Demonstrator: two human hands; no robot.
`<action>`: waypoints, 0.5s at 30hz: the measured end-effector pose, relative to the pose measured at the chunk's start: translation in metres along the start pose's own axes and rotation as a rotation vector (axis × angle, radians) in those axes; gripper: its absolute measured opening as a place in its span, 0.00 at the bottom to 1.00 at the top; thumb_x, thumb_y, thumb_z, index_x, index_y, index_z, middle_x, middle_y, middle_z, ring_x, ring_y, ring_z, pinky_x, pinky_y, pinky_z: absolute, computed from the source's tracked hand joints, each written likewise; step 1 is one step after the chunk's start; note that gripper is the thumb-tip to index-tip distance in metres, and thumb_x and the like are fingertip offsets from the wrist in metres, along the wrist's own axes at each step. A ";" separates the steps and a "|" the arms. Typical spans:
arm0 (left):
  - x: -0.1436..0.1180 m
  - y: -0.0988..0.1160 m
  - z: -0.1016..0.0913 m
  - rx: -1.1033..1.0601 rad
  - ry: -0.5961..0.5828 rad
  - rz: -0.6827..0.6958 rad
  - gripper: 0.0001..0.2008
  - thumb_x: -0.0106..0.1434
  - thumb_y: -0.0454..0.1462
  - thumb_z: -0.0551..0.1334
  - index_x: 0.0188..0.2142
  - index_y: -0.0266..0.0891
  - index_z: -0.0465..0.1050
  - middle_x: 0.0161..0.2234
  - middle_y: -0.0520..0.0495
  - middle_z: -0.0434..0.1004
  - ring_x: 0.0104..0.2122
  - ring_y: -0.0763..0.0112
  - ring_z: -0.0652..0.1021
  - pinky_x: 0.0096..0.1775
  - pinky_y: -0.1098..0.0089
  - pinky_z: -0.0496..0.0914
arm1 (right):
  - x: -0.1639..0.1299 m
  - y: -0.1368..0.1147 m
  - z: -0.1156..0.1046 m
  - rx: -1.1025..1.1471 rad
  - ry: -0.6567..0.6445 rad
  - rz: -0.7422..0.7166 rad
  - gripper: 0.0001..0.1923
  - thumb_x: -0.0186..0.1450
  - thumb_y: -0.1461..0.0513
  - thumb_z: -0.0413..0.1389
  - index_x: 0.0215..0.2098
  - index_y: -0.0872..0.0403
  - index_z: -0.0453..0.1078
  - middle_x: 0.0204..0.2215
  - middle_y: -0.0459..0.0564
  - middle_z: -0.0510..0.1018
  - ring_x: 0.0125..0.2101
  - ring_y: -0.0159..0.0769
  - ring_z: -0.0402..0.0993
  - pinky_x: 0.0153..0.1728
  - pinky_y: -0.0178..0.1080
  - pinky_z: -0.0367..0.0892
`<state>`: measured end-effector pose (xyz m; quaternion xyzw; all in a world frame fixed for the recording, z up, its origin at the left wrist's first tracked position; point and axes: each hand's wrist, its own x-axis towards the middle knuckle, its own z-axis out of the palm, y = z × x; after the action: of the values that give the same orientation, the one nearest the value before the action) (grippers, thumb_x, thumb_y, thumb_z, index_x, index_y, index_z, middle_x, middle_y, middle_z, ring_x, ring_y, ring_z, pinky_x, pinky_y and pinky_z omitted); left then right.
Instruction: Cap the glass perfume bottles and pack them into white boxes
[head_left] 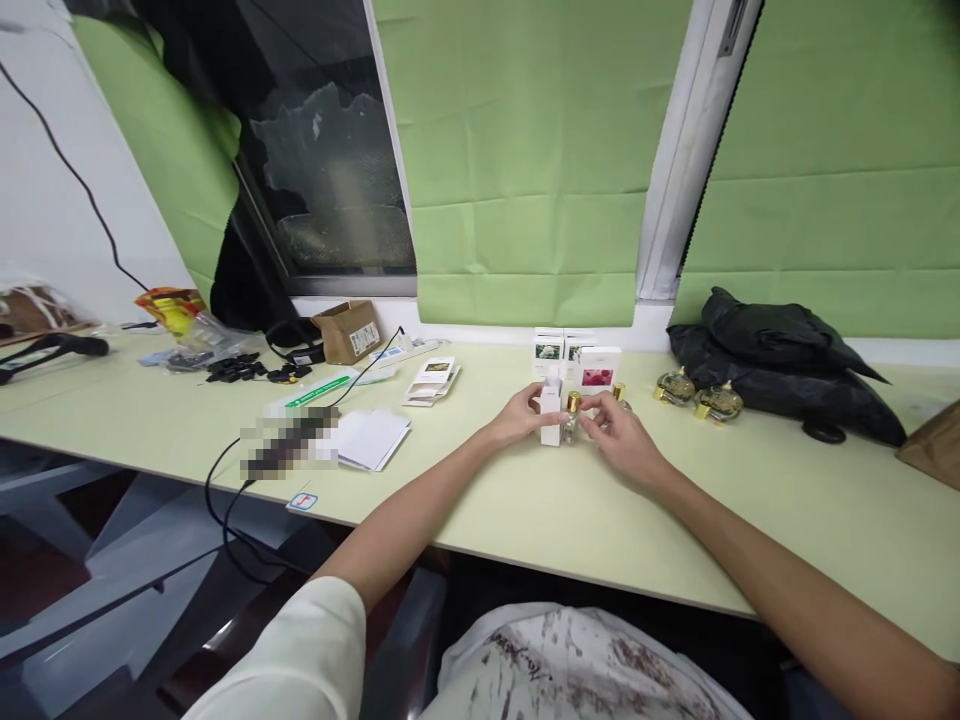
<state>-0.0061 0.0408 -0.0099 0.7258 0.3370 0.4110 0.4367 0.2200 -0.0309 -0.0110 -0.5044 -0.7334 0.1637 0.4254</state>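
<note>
My left hand (525,415) holds a slim white carton (550,428) upright on the table (480,510). My right hand (613,432) bends its fingers against a gold-capped glass bottle (573,403) beside it; I can't tell whether they grip. Flower-printed boxes (598,366) stand behind.

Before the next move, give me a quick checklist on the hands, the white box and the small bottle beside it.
1. Left hand gripping the white box: ok, around its sides.
2. Box upright on the table: ok.
3. Small bottle upright, gold cap on: ok.
4. Right hand firmly holding that bottle: cannot tell; fingers are at it.
5. Box top open: cannot tell; too small.
6. Second gold-capped bottle well clear of the right hand: not ok, close behind it.
</note>
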 end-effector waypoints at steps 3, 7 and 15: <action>0.002 -0.004 0.000 0.125 0.134 0.041 0.33 0.59 0.54 0.72 0.57 0.38 0.72 0.51 0.40 0.78 0.46 0.60 0.76 0.47 0.63 0.70 | 0.000 0.000 0.000 0.010 0.013 -0.028 0.15 0.72 0.50 0.53 0.52 0.48 0.67 0.39 0.49 0.80 0.31 0.39 0.74 0.35 0.43 0.68; 0.003 -0.007 -0.006 0.382 0.373 0.104 0.37 0.58 0.55 0.73 0.60 0.41 0.68 0.56 0.37 0.74 0.55 0.51 0.73 0.55 0.56 0.67 | 0.001 0.001 0.002 0.019 0.012 -0.072 0.17 0.72 0.53 0.53 0.58 0.46 0.64 0.52 0.52 0.79 0.34 0.39 0.74 0.37 0.43 0.70; 0.004 -0.013 -0.011 0.635 0.502 0.110 0.43 0.56 0.48 0.75 0.64 0.43 0.56 0.59 0.36 0.70 0.60 0.46 0.71 0.60 0.48 0.63 | 0.001 0.004 0.001 -0.109 0.007 -0.133 0.16 0.73 0.53 0.54 0.57 0.46 0.69 0.47 0.50 0.76 0.32 0.38 0.72 0.41 0.44 0.69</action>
<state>-0.0159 0.0537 -0.0175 0.7187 0.5039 0.4737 0.0723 0.2214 -0.0284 -0.0142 -0.4776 -0.7716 0.0933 0.4096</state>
